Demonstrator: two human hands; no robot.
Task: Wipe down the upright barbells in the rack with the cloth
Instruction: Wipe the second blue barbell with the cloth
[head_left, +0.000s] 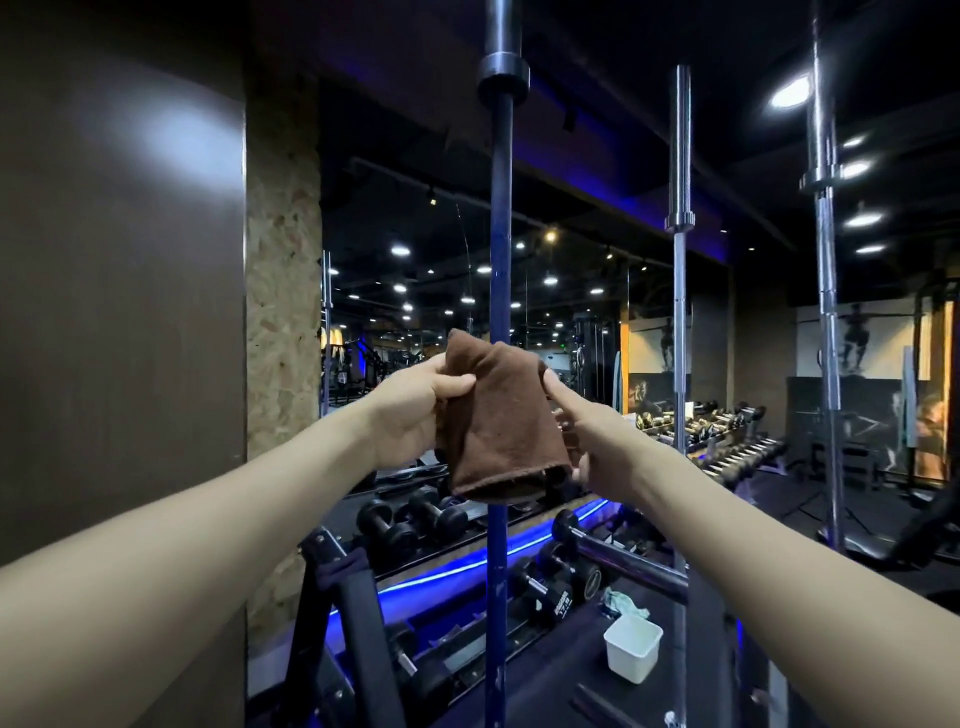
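A folded brown cloth (498, 415) hangs in front of the nearest upright barbell (501, 218), a dark blue-tinted bar with a collar near the top. My left hand (415, 410) grips the cloth's upper left edge, thumb on the front. My right hand (582, 431) holds its right side, with the forefinger along the edge and the thumb at the lower corner. Two more upright barbells stand to the right: a chrome one (679, 291) and a thicker chrome one (826, 312). I cannot tell whether the cloth touches the near bar.
A brown wall (119, 312) fills the left. Dumbbells on racks (415, 519) lie below and behind the bars. A white plastic tub (632, 652) and a crumpled pale cloth (623, 603) sit on a dark surface at lower right. A black frame (358, 639) rises at lower left.
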